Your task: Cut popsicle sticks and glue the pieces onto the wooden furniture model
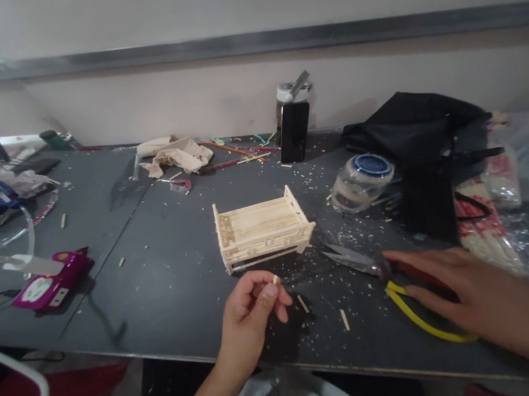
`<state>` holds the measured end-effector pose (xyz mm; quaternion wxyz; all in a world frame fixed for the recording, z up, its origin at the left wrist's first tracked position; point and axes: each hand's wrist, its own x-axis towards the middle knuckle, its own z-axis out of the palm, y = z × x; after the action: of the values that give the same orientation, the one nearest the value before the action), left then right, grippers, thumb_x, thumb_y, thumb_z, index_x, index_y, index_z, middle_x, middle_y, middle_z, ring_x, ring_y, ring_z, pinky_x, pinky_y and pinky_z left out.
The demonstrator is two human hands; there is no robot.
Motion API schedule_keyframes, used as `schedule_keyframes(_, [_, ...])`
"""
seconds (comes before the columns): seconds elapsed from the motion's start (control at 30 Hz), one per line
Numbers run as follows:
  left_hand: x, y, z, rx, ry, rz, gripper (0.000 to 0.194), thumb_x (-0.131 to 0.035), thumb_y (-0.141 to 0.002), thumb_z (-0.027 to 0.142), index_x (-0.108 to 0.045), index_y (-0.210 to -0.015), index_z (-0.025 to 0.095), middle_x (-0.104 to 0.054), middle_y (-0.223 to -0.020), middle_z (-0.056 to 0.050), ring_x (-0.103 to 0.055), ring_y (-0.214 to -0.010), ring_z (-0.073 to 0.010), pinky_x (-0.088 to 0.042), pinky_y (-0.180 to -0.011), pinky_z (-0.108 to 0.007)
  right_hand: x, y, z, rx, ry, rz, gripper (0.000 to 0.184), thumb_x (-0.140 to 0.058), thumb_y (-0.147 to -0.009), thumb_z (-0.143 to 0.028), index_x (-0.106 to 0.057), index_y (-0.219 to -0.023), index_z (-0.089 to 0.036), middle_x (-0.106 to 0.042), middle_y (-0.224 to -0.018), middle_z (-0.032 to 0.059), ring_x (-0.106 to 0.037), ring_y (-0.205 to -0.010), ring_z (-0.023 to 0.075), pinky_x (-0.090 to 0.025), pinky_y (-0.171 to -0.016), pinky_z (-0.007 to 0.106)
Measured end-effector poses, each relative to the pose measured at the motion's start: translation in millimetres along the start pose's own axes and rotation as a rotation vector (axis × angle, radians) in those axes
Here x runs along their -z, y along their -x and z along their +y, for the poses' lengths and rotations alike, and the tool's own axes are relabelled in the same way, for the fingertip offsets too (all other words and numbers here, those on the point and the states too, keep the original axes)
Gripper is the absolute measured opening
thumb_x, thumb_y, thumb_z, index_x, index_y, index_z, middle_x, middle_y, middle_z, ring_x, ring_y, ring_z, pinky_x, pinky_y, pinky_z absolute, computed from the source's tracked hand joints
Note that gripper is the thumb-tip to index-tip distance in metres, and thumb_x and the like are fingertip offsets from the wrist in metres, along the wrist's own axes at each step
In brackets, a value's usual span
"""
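Observation:
My left hand (258, 314) pinches a short piece of wooden stick (276, 280) between thumb and fingertips, near the front of the table. Just beyond it stands a small bed-like model (261, 222) built from thin wooden sticks, with raised ends. To the right, my right hand (454, 284) has its fingers along the red handle and its thumb at the yellow handle of a pair of scissors (356, 260). The scissors' blades are slightly apart and point left toward the model. Two cut stick pieces (344, 320) lie between my hands.
A clear jar with a blue lid (366, 181) and a black bag (415, 125) are at the right. A phone (295, 132) leans against a bottle at the back. A crumpled cloth (176, 155) lies back left, a purple box (50, 281) left. Wood scraps litter the table (176, 307).

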<state>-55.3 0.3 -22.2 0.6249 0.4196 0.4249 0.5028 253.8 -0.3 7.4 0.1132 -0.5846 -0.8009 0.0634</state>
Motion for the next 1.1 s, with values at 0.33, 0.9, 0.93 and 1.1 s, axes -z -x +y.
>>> schedule_keyframes(0.33, [2.8, -3.9, 0.9, -0.055, -0.102, 0.050, 0.016, -0.060, -0.085, 0.033, -0.056, -0.089, 0.018, -0.054, -0.066, 0.005, -0.050, -0.057, -0.0068, -0.040, -0.058, -0.019, 6.4, -22.3, -73.8, -0.180, -0.065, 0.326, 0.035, -0.048, -0.089, -0.045, -0.064, -0.066, -0.024, -0.066, -0.057, -0.0013, -0.060, -0.049, 0.0144, -0.044, -0.052, 0.026])
schedule_keyframes(0.9, [11.4, -2.6, -7.0, -0.063, -0.081, 0.034, 0.010, -0.065, -0.083, 0.024, -0.056, -0.083, 0.019, -0.059, -0.076, 0.004, -0.052, -0.058, -0.0060, -0.043, -0.057, -0.017, -18.2, 94.9, 58.6, -0.386, 0.063, 0.099, 0.060, -0.046, -0.080, -0.034, -0.040, -0.137, -0.013, -0.063, -0.121, 0.0159, -0.061, -0.109, 0.0299, -0.047, -0.092, 0.044])
schedule_keyframes(0.93, [11.0, -3.1, -7.3, -0.082, -0.065, 0.044, 0.010, -0.065, -0.083, 0.024, -0.057, -0.084, 0.019, -0.060, -0.080, 0.003, -0.053, -0.059, -0.0060, -0.043, -0.058, -0.018, -22.8, 99.7, 57.8, -0.380, 0.078, 0.110, 0.064, -0.048, -0.079, -0.035, -0.038, -0.138, -0.012, -0.061, -0.123, 0.0171, -0.060, -0.110, 0.0313, -0.047, -0.092, 0.045])
schedule_keyframes(1.1, [7.7, -3.8, -6.8, -0.120, -0.024, 0.075, 0.010, -0.067, -0.082, 0.023, -0.059, -0.084, 0.019, -0.060, -0.088, 0.001, -0.056, -0.062, -0.0070, -0.045, -0.058, -0.020, -30.2, 110.2, 67.8, -0.458, 0.152, 0.138, 0.064, -0.048, -0.081, -0.038, -0.038, -0.139, -0.014, -0.064, -0.111, 0.0186, -0.063, -0.100, 0.0363, -0.049, -0.084, 0.052])
